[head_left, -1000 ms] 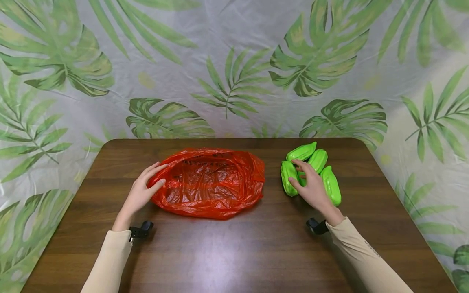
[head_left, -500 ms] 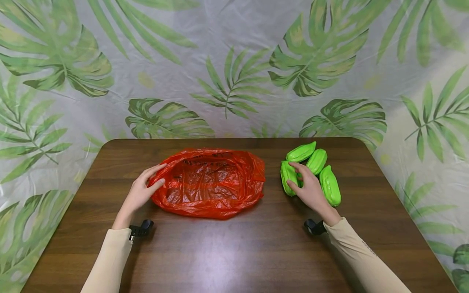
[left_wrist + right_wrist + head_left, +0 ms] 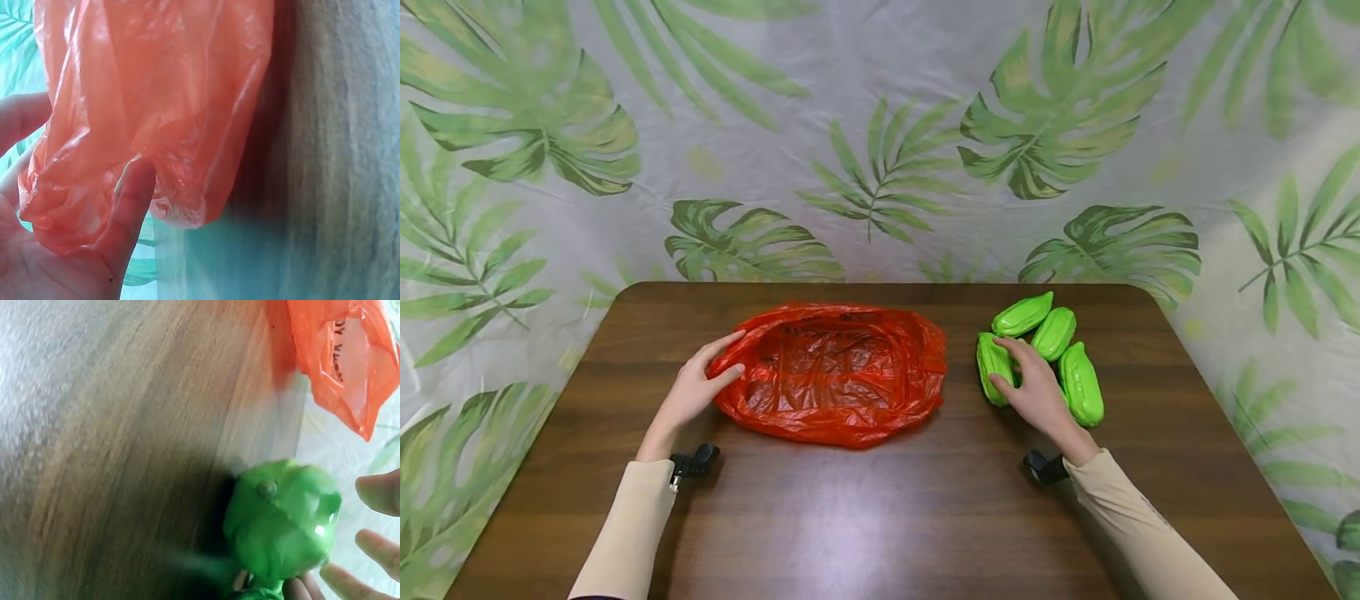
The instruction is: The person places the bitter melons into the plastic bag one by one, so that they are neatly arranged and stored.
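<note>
A crinkled red plastic bag (image 3: pixel 831 429) lies on the table with its mouth spread wide. My left hand (image 3: pixel 694 390) rests against its left end, thumb and fingers extended and spread at the rim. In the left wrist view the thumb (image 3: pixel 134 194) lies against the thin plastic. Several ridged, glossy green fruit-shaped pieces are grouped at the right. My right hand (image 3: pixel 1037 392) reaches over them, with thumb and fingers by the leftmost green piece (image 3: pixel 992 367) and loosely bent. A rounded green end (image 3: pixel 281 519) fills the lower right wrist view; the hand covers part of the group.
Another green piece (image 3: pixel 1022 315) is at the back of the group, and one more (image 3: pixel 1081 385) lies right of the hand. Brown wooden table (image 3: pixel 842 517) surrounds everything. A leaf-patterned cloth (image 3: pixel 910 142) hangs behind its far edge.
My right hand has shifted slightly left and lower over the green pieces. My left hand stays at the bag's left end. The head view has turned a little.
</note>
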The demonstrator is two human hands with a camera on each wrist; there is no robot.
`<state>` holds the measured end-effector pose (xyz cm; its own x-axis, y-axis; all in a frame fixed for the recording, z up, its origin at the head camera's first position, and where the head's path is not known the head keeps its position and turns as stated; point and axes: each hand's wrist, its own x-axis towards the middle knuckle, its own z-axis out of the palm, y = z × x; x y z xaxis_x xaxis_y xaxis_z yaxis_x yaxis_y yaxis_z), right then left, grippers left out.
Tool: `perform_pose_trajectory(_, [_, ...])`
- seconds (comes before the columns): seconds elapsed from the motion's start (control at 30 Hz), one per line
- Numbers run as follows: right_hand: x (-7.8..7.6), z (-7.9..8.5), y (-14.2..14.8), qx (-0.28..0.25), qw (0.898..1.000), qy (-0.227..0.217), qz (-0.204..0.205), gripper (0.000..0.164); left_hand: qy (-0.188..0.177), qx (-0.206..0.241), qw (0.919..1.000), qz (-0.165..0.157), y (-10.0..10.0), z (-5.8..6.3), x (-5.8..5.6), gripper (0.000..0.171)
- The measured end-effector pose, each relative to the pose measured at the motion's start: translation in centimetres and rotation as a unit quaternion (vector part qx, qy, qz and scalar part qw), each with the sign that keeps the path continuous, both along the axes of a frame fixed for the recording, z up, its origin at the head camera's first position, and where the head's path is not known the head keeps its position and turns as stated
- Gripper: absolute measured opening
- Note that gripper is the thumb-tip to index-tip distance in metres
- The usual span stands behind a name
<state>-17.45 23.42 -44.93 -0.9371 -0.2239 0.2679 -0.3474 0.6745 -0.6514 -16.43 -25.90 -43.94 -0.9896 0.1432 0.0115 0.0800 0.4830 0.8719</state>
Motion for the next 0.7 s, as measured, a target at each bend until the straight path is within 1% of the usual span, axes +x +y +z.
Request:
perform_pose_trajectory(0.3, [0.3, -0.3, -0.3, 0.019, 1.000, 0.005, 0.011, 0.051, -0.005, 0.008, 0.9997, -0.024, -0.1, -0.3, -0.4, 0.059])
perform_pose_trajectory(0.47, [0.4, -0.3, -0.4, 0.025, 1.000, -0.009, 0.007, 0.051, -0.013, 0.013, 0.9994, -0.029, -0.3, -0.6, -0.5, 0.060])
perform_pose_trajectory(0.7, [0.5, -0.1, -0.7, 0.043, 0.999, -0.033, 0.008, 0.052, -0.009, 0.018, 0.9993, -0.031, -0.5, -1.1, -0.5, 0.060])
